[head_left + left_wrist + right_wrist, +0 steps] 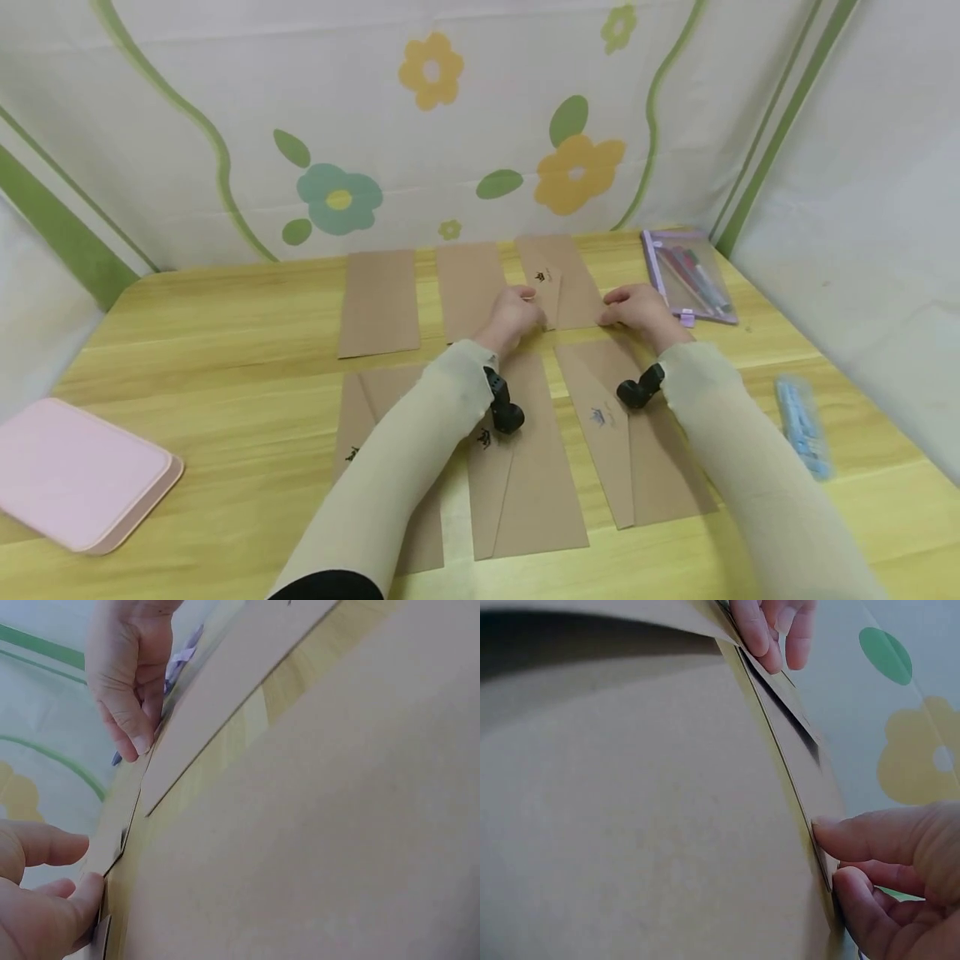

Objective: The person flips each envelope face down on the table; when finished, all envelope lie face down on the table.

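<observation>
A brown paper envelope with a small dark crown print lies at the back right of two rows of similar envelopes. At its near left corner is my left hand, thumb tip right at the edge and index finger apart from the thumb in the left wrist view. Its near right corner is pinched between thumb and fingers of my right hand. The right wrist view shows this pinching hand from close by. A flap stands slightly raised along the near edge there. In front lies another crown-printed envelope, partly under my right forearm.
More envelopes lie leftward, including one at back left and one at front middle. A purple-edged pouch of pens is beside my right hand. A blue packet lies right, a pink case left. A flowered curtain backs the table.
</observation>
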Available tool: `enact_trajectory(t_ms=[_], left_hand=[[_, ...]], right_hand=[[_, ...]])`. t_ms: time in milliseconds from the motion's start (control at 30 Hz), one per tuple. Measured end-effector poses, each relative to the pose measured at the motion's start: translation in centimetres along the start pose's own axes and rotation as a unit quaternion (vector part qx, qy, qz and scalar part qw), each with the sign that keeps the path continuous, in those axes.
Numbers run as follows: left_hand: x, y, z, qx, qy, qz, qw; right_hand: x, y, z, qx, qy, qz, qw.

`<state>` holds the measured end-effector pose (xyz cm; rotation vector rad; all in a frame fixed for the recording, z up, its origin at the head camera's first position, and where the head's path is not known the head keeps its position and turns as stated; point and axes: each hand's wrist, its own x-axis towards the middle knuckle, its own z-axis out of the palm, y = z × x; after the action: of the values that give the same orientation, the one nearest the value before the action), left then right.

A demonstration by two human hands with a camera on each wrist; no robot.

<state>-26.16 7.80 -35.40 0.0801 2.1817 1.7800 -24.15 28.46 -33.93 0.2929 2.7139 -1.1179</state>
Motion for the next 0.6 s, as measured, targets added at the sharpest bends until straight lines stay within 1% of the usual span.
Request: enact_trajectory(t_ms=[67, 167, 333, 467, 600], left_hand=[[0.07, -0.11, 0.03, -0.004, 0.007, -0.003, 1.0000], [0.23, -0.35, 0.19, -0.005, 0.014, -0.002, 0.9999], [0.22, -0.77, 0.60, -0.027, 0.025, 0.011, 0.9993], [-0.08, -0.88, 0.82, -0.066, 0.026, 0.027, 0.9971], [-0.16, -0.70, 0.93, -0.105, 0.029, 0.035, 0.9934]], right_hand=[[0.04, 0.06, 0.06, -0.002, -0.003, -0.001, 1.0000], [0.03, 0.17, 0.16, 0.009, -0.004, 0.000, 0.9999], [0.03, 0.42, 0.40, 0.038, -0.004, 0.002, 0.9993], [-0.05, 0.56, 0.61, 0.053, -0.003, -0.001, 0.9986], [-0.13, 0.56, 0.72, 0.056, 0.002, -0.016, 0.9983]])
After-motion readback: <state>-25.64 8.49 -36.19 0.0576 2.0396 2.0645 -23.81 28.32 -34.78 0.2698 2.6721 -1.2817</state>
